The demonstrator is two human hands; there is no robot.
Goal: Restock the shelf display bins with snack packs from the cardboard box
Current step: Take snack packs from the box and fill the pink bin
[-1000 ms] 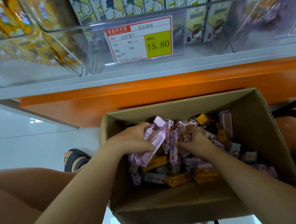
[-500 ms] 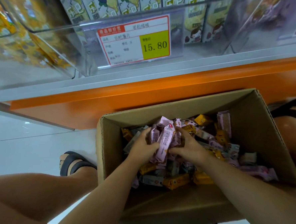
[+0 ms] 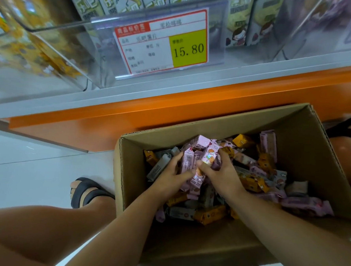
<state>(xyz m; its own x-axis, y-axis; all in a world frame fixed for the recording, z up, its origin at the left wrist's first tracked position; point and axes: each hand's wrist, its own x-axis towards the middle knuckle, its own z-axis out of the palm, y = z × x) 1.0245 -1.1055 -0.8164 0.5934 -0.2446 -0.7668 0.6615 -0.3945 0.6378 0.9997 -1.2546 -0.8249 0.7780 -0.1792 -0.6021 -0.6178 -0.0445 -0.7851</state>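
Note:
An open cardboard box (image 3: 294, 123) sits below me, holding several pink, orange and grey snack packs (image 3: 252, 178). Both my hands are inside it, pressed together round a bunch of pink snack packs (image 3: 189, 160). My left hand (image 3: 171, 173) grips the bunch from the left. From the right, my right hand (image 3: 221, 172) curls its fingers over the same bunch, thumb on a pack with a cartoon print. Above the box, clear shelf display bins (image 3: 68, 50) stand on the shelf; one holds yellow packs, another upright cartons.
A price tag reading 15.80 (image 3: 161, 41) hangs on the bin front. An orange shelf base (image 3: 172, 104) runs just behind the box. My left foot in a dark sandal (image 3: 86, 193) rests on the white floor beside the box; my knees flank it.
My hands have drawn closer together and gathered the pink packs into a tighter, more upright bunch, lifted slightly above the pile. The view has shifted a little to the right.

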